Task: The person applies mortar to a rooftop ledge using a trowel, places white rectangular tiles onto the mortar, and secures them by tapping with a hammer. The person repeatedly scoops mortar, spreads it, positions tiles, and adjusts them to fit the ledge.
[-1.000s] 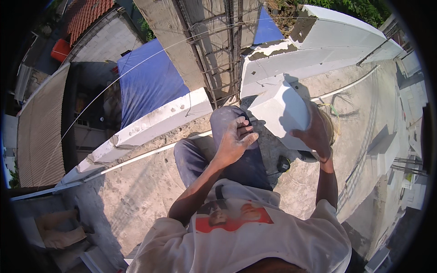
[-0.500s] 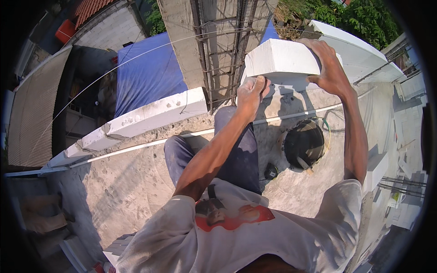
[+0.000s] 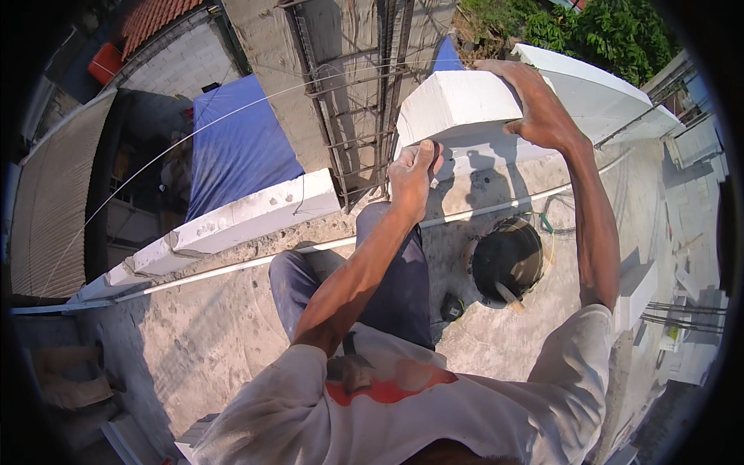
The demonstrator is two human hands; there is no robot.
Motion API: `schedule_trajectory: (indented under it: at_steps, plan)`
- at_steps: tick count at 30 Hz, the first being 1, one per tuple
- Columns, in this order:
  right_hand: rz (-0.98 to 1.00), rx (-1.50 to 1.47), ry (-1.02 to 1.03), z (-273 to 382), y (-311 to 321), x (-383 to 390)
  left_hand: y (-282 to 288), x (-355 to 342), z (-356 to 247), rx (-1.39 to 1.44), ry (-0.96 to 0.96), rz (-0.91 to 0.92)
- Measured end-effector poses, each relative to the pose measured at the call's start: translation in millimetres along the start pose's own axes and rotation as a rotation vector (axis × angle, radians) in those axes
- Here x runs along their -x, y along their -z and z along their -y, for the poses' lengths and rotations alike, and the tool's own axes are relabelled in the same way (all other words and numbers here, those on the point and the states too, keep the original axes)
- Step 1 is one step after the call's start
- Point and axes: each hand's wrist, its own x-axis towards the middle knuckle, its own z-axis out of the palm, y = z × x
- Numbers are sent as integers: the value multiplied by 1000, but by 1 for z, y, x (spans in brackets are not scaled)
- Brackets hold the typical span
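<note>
A large white lightweight block (image 3: 457,108) is held up at the roof edge between both hands. My left hand (image 3: 413,172) grips its near lower corner. My right hand (image 3: 536,105) lies over its top right edge. The block sits above a gap in a low row of white blocks (image 3: 248,217) that runs along the concrete roof edge; another white block run (image 3: 597,93) continues on the right. A taut string line (image 3: 232,267) stretches along the row's inner side.
A black bucket (image 3: 508,260) with a stick in it stands on the concrete slab by my right leg. A small dark object (image 3: 452,308) lies near it. Rebar columns (image 3: 349,93) and a blue tarp (image 3: 236,143) are below the edge. A loose white block (image 3: 635,291) lies right.
The block went from low by my knees up and outward to the wall edge. Both hands rose with it, uncovering the black bucket.
</note>
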Motion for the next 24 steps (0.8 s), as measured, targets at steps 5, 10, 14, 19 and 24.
schedule_trajectory:
  at_steps: [5,10,14,19,24]
  plan:
    - [37,-33,19,-9,-8,-9,2,-1,4,27,17,-51]
    - [-16,25,58,-3,-9,-11,-2,-3,2,29,34,-82]
    - [8,-7,58,-8,-6,-13,-8,-3,-4,-9,17,-89]
    - [30,-5,4,-15,-11,-16,-8,-1,-9,-96,40,-84]
    - [40,-11,-46,-5,-2,-22,-9,-4,-16,-82,48,-32]
